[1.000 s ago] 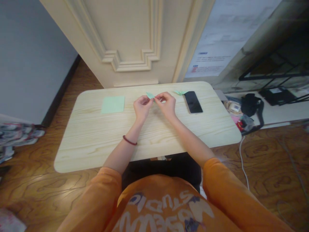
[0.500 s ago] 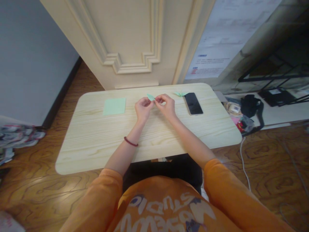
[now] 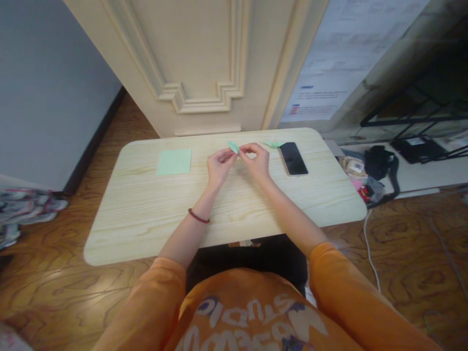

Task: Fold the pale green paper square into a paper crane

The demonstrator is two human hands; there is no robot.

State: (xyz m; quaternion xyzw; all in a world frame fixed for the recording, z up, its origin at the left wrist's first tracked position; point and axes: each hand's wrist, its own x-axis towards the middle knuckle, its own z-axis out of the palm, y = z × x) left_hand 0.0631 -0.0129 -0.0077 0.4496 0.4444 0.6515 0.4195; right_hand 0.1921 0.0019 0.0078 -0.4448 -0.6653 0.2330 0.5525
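Both hands meet over the far middle of a pale wooden table (image 3: 146,214). My left hand (image 3: 218,165), with a dark red bead bracelet on the wrist, and my right hand (image 3: 258,160) pinch a small folded piece of green paper (image 3: 233,146) between their fingertips. One pointed tip of the paper sticks out to the upper left of my fingers. The rest of the fold is hidden behind them.
A flat square of green paper (image 3: 174,162) lies at the table's far left. Another folded green paper piece (image 3: 273,144) lies beside a black phone (image 3: 293,158) at the far right. A cream panelled door stands behind the table. Bags and cables lie on the floor to the right.
My hands have stayed together on the folded paper with only slight finger shifts. The camera view has drifted a little.
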